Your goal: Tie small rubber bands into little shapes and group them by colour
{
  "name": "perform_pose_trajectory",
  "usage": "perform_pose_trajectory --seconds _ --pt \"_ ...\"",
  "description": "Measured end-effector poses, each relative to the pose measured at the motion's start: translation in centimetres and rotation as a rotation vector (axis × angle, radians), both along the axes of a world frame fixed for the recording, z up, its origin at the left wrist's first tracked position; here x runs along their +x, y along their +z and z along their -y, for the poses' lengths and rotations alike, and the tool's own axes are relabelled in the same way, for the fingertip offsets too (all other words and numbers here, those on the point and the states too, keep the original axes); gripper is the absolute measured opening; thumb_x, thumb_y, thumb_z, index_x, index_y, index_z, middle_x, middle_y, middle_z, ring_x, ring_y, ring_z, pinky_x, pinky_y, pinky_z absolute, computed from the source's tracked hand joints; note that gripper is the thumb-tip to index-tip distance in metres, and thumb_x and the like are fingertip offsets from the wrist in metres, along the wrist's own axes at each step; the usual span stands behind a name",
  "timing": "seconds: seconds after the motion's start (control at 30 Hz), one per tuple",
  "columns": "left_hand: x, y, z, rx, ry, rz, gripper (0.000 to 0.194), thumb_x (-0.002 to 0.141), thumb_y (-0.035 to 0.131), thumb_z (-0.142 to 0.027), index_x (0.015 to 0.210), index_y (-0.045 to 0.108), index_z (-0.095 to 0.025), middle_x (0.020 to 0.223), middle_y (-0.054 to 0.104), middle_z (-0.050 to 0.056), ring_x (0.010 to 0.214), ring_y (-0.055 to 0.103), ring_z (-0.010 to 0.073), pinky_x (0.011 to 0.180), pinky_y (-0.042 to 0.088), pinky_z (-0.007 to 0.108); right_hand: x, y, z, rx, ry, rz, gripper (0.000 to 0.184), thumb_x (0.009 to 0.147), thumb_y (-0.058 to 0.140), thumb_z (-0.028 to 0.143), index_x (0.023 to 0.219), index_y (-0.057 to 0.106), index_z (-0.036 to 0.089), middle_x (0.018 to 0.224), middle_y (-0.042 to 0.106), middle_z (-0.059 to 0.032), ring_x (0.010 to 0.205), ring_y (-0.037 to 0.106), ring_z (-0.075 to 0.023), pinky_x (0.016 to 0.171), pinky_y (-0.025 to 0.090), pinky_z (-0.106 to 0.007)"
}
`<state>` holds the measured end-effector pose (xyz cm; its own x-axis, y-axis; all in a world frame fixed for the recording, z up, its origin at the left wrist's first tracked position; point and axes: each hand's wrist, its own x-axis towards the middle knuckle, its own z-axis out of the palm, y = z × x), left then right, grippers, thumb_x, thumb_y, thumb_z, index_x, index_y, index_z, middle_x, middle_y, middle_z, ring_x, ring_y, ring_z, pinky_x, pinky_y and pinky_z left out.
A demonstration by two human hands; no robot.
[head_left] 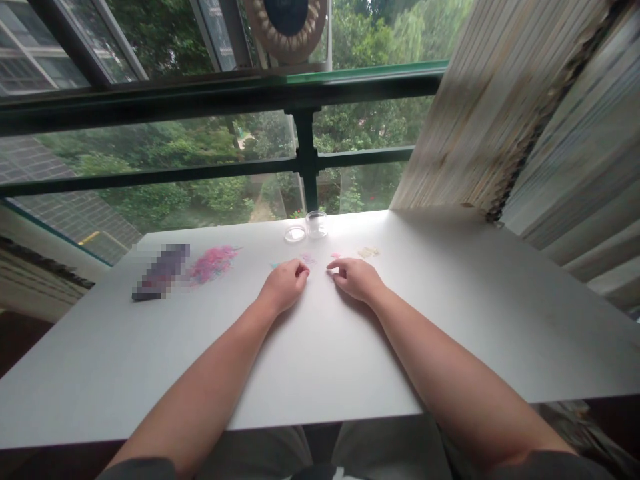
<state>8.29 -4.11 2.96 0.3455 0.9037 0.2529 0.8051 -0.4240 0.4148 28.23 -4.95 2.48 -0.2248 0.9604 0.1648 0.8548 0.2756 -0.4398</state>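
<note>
My left hand (285, 285) rests on the white table (325, 360) with its fingers curled in and the thumb against them; whatever they may hold is too small to make out. Facing it, my right hand (357, 279) has its index finger stretched out and the thumb apart, with nothing visible in it. Beyond the hands lie small groups of tiny pieces: teal ones (274, 265), lilac ones (307, 258), pink ones (335, 255) and cream ones (369, 252). Further left spreads a larger mixed heap of pink and blue pieces (214, 264).
A clear round tub (317, 225) stands at the table's back edge, beside a clear round lid (295, 233). At the left lies a dark, pixelated oblong object (163, 272). Behind the table are a green window railing (225, 93) and a striped curtain (450, 120).
</note>
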Motion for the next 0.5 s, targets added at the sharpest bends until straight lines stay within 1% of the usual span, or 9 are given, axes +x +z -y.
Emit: perform_pose_trajectory --seconds 0.07,0.2,0.33,0.4,0.5 --pt "0.12 -0.2 0.24 -0.018 -0.039 0.019 0.015 0.083 0.046 -0.026 0.082 0.059 -0.018 0.082 0.066 0.005 0.076 0.059 0.0189 0.069 0.044 0.03 0.07 0.08 -0.03 -0.009 0.028 0.015 0.021 0.077 0.054 0.024 0.091 0.069 0.028 0.079 0.068 0.0011 0.069 0.057 -0.0143 0.058 0.034 -0.024" --pt "0.3 -0.62 0.36 -0.034 -0.091 0.053 0.015 0.083 0.048 -0.027 0.084 0.06 -0.018 0.083 0.066 0.005 0.077 0.06 0.0187 0.069 0.045 0.029 0.04 0.07 -0.19 -0.01 0.023 0.027 0.015 0.078 0.055 0.026 0.082 0.069 0.025 0.077 0.067 -0.0004 0.069 0.056 -0.0151 0.057 0.033 -0.024" --pt "0.48 -0.78 0.63 -0.045 -0.116 0.09 0.015 0.082 0.049 -0.027 0.085 0.062 -0.019 0.084 0.067 0.004 0.077 0.06 0.0181 0.069 0.045 0.029 -0.13 -0.22 -0.1 0.032 0.039 0.019 0.013 0.08 0.053 0.021 0.079 0.066 0.021 0.08 0.066 -0.0034 0.072 0.056 -0.0161 0.062 0.036 -0.025" --pt "0.54 -0.76 0.82 -0.049 -0.129 0.108 0.015 0.082 0.049 -0.027 0.085 0.062 -0.02 0.084 0.068 0.003 0.077 0.06 0.0176 0.069 0.045 0.028 -0.28 -0.39 0.16 0.056 0.112 -0.024 0.01 0.079 0.054 0.019 0.078 0.064 0.019 0.082 0.064 -0.0042 0.075 0.056 -0.016 0.066 0.039 -0.026" --pt "0.53 -0.66 1.09 -0.073 -0.163 0.142 0.014 0.082 0.049 -0.026 0.085 0.062 -0.021 0.082 0.067 0.002 0.076 0.06 0.0164 0.068 0.045 0.027 -0.63 -0.61 0.66 0.079 0.264 -0.135 0.005 0.078 0.057 0.018 0.078 0.062 0.019 0.086 0.061 -0.0039 0.077 0.056 -0.0143 0.071 0.041 -0.025"
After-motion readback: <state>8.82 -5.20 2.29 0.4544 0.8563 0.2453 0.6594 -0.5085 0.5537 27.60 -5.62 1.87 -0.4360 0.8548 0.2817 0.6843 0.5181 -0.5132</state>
